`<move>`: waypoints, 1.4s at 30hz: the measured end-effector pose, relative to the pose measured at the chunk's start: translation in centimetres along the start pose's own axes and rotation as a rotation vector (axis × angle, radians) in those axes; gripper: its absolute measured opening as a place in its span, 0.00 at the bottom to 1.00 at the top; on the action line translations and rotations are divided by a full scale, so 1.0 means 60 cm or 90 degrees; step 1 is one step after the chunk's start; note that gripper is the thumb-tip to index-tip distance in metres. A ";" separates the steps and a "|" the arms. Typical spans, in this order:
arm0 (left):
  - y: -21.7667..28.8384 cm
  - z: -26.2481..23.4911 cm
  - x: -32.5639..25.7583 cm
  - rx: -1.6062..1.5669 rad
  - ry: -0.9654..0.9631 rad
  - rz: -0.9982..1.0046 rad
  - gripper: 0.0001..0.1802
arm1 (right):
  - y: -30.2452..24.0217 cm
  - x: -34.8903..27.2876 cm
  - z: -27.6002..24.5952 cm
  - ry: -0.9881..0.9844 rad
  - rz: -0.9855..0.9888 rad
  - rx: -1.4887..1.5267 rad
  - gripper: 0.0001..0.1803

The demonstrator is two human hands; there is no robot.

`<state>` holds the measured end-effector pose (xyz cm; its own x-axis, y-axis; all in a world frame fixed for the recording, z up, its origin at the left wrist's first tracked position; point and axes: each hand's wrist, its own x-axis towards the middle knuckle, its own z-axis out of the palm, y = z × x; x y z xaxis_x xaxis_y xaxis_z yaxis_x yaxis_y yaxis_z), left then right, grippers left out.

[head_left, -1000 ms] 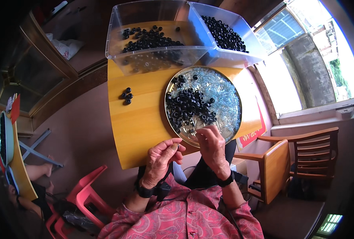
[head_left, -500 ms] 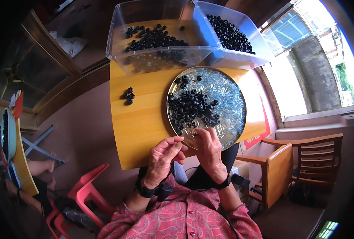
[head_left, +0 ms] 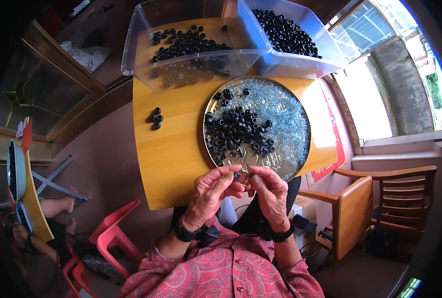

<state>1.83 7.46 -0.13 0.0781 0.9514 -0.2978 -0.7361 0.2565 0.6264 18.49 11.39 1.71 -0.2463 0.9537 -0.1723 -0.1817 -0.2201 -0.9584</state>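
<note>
Over the near rim of a round metal tray (head_left: 207, 144), my two hands meet with fingertips almost touching. My left hand (head_left: 207, 194) is closed in a pinch, with a small black bead-like piece (head_left: 237, 176) at its fingertips. My right hand (head_left: 271, 196) is also pinched, close to that piece; a dark bit shows at its fingertips, too small to name. On the tray, a heap of round black pieces with holes (head_left: 236, 126) lies to the left. Many tiny shiny pale-blue pieces (head_left: 285, 114) spread over its right side.
Behind the tray stand a clear plastic box (head_left: 131, 54) and a bluish box (head_left: 300, 67), both holding black pieces. Several black pieces (head_left: 156, 118) sit on the yellow table (head_left: 169, 159) at left. A red stool (head_left: 114, 233) and wooden chair (head_left: 353, 213) flank me; another person's arm (head_left: 42, 248) shows far left.
My right hand has drawn back from over the tray to my left hand's fingertips. A black piece now shows between the hands. The view has shifted slightly.
</note>
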 end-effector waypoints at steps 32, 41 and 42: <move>-0.019 0.015 0.014 0.083 0.008 -0.004 0.13 | 0.003 -0.009 -0.017 -0.010 -0.237 -0.332 0.14; -0.021 0.024 0.013 0.100 0.047 -0.004 0.14 | 0.006 -0.011 -0.021 0.016 -0.263 -0.363 0.14; -0.020 0.023 0.013 0.104 0.048 -0.006 0.14 | 0.005 -0.011 -0.020 0.013 -0.264 -0.364 0.14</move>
<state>3.72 8.14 -0.12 0.0293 0.9350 -0.3535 -0.6162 0.2953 0.7301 19.72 10.95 1.25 -0.2457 0.9406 0.2343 0.2737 0.2992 -0.9141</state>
